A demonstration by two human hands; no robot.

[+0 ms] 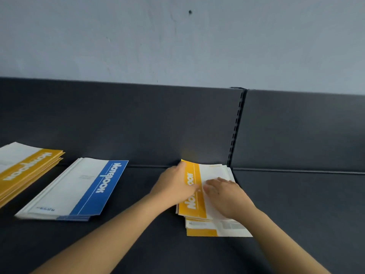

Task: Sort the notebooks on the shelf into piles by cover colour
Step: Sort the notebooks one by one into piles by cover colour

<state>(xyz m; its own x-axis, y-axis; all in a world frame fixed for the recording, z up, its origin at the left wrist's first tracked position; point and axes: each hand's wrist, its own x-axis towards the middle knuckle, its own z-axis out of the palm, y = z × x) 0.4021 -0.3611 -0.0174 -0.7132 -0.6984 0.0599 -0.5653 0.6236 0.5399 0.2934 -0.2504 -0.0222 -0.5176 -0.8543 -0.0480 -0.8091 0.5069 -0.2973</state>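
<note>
Notebooks: three stacks lying flat on the shelf, all thin and soft-covered, with a coloured band beside a white part.
Shelf (pixel 306 194): dark and smooth, so a cover probably slides on it easily.
Yellow pile (pixel 25 169): far left, partly out of view, its edges a little fanned.
Blue pile (pixel 79 190): just right of the yellow pile and apart from it.
Unsorted stack (pixel 207 228): centre right, near the back panel, loosely squared, with both hands on it.
Top notebook (pixel 192 206): yellow band, lying askew on the stack. It looks light and bendy, likely to sag if lifted by one corner. The long left edge seems the best place to pinch it.
Left hand (pixel 175 184): lies over that left edge with its fingers on the yellow band. Whether the thumb hooks under cannot be told.
Right hand (pixel 227 194): flat on the white part with fingers straight, close beside the left, apparently steadying the stack.
</note>
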